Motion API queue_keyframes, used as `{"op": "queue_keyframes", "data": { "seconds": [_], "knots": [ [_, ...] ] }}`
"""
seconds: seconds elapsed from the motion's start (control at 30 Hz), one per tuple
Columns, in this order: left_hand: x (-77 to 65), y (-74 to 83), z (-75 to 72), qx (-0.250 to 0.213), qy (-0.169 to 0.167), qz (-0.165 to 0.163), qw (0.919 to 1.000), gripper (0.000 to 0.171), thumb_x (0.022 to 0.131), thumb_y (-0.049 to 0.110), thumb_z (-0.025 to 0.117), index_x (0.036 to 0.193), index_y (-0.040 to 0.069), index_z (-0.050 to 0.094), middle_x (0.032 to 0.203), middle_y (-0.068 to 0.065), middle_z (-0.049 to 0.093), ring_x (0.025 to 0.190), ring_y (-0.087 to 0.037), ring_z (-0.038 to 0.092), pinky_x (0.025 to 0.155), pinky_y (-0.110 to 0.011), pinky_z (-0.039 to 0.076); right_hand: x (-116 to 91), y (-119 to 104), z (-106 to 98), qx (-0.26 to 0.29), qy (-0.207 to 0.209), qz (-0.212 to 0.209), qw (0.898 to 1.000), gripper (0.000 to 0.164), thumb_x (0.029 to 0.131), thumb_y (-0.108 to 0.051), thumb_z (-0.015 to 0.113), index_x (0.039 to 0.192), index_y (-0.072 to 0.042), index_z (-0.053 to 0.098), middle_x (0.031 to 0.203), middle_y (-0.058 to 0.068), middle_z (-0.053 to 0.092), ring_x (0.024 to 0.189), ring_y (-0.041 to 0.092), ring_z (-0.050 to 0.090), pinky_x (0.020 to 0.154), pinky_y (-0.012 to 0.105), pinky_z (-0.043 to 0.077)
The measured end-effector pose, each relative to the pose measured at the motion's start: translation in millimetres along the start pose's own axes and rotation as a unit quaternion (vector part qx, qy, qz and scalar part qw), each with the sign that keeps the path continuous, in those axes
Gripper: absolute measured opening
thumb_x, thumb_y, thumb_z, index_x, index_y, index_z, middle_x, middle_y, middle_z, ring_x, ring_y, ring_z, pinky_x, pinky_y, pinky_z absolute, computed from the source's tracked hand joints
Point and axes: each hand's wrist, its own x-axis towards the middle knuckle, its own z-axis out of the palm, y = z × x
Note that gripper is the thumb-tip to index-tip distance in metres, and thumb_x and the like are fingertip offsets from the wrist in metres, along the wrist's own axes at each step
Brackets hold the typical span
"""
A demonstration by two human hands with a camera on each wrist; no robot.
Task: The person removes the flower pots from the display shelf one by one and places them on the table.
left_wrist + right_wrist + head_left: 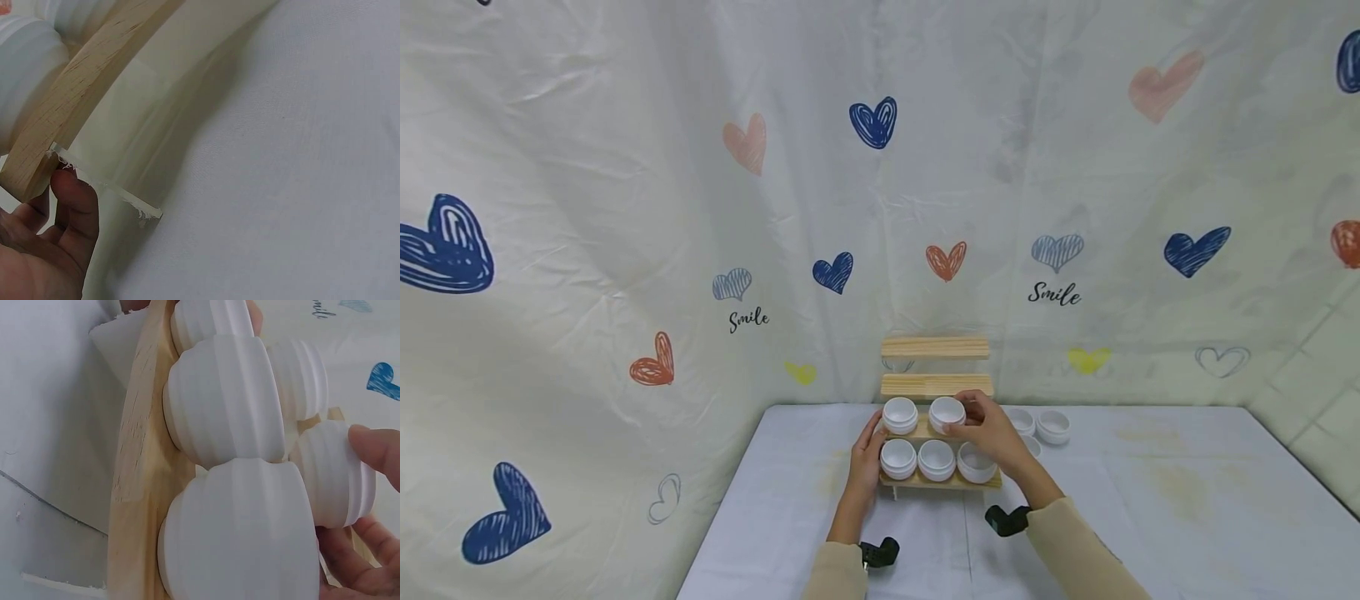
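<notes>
My R hand (996,433) is grasping a white cup (947,414), thumb at the rim and fingers round the far side & underneath, as the R wrist view shows. That cup is at the R of the 2nd shelf up on the wooden rack (936,384), w/ another cup (899,416) to its L. Can't tell if its base sits fully on the wood, b/c my fingers & the front cups hide it. Holding it by rim & side prob. lets me set its position w/o knocking its neighbors.

My L hand (867,458) grips the L end of the rack, fingers curled about the wood; exact contact is part hidden. I'd say that's to steady it, b/c the rack looks light & the R hand's work could nudge it.

Lower shelf (938,483), on the near side, has three cups (936,460) in a row, mouths up, close tog., prob. so they all fit the plank. The R one is partly behind my R hand in the head view.

More loose cups (1053,427) stand on the table (775,500) just R of the rack, part hidden by my arm; handy for the R hand, I guess. Heart-print curtain (887,208) hangs on the far side.
</notes>
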Motion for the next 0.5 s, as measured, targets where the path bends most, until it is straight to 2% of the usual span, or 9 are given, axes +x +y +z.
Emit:
{"op": "queue_keyframes", "data": {
  "seconds": [0.3,0.5],
  "knots": [
    [1.8,-0.3,-0.1,-0.004,0.007,-0.007,0.9999,0.05,0.107,0.029,0.05,0.156,0.018,0.045,0.162,-0.007,0.043,0.155,-0.035,0.028,0.126,-0.059,0.019,0.4,4.3,-4.8,0.03,-0.014,-0.01,0.999,0.057,0.087,-0.015,0.082,0.135,-0.007,0.053,0.136,0.02,0.063,0.112,0.024,0.06,0.087,0.02,0.052],
    [1.3,-0.8,0.0,-0.014,0.007,0.003,0.9999,0.049,0.107,0.021,0.048,0.155,0.013,0.045,0.161,-0.011,0.044,0.153,-0.037,0.031,0.126,-0.058,0.021,0.2,10.3,-8.4,0.036,0.0,-0.01,0.999,0.061,0.086,-0.022,0.083,0.138,-0.01,0.053,0.137,0.016,0.062,0.12,0.026,0.058,0.095,0.022,0.048]
  ]
}}
